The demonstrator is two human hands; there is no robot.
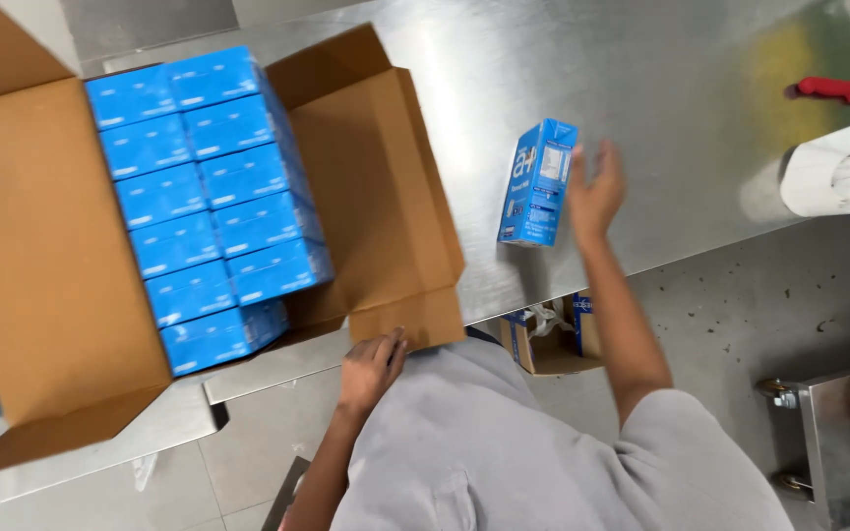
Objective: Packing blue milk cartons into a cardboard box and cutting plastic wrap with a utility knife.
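Your right hand (594,192) is spreading wide open, just beside the blue carton (537,183) standing on the shiny surface (681,108). Your left hand (371,369) is touching a flap of the big cardboard box (376,197), fingers loose, holding nothing.

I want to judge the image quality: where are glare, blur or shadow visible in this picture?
Head view: the steel table shows soft glare and a yellowish reflection at upper right; the right hand is motion-blurred beside the standing blue carton, which casts a faint shadow; the left hand at the cardboard box flap is sharper; the packed blue cartons are evenly lit.
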